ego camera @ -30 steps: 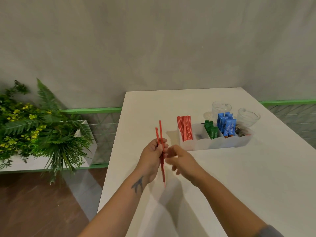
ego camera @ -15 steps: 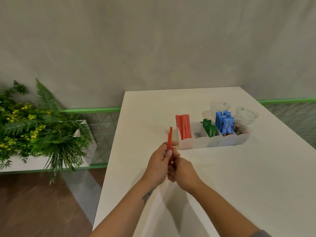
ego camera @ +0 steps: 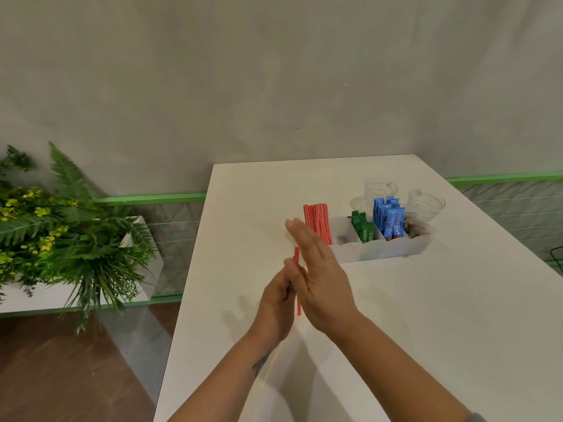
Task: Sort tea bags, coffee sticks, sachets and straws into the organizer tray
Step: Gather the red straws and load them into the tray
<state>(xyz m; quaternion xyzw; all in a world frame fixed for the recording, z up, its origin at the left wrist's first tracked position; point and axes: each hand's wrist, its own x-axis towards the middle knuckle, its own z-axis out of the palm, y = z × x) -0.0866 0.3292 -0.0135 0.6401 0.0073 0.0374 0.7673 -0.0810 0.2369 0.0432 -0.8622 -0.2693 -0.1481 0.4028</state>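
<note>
Your left hand (ego camera: 275, 303) curls its fingers round a few thin red paper straws (ego camera: 298, 287), holding them upright above the white bench (ego camera: 426, 330). Your right hand (ego camera: 320, 275) is flat, fingers straight and together, its palm against the straws from the right side. Their lower tips show between your wrists; the upper ends poke out just above your left fingers. Beyond your right fingertips stands the translucent white organizer tray (ego camera: 380, 251). Its nearest, leftmost compartment holds a bundle of red striped straws (ego camera: 318, 220) standing on end. Further right come green sachets (ego camera: 362, 228), then blue coffee sticks (ego camera: 390, 220), then dark packets (ego camera: 414, 229) in the end compartment. Behind the tray sit two clear glass cups (ego camera: 380, 190). Far off to your left, past the bench edge, is a green fern plant with yellow flowers (ego camera: 61, 239)
</note>
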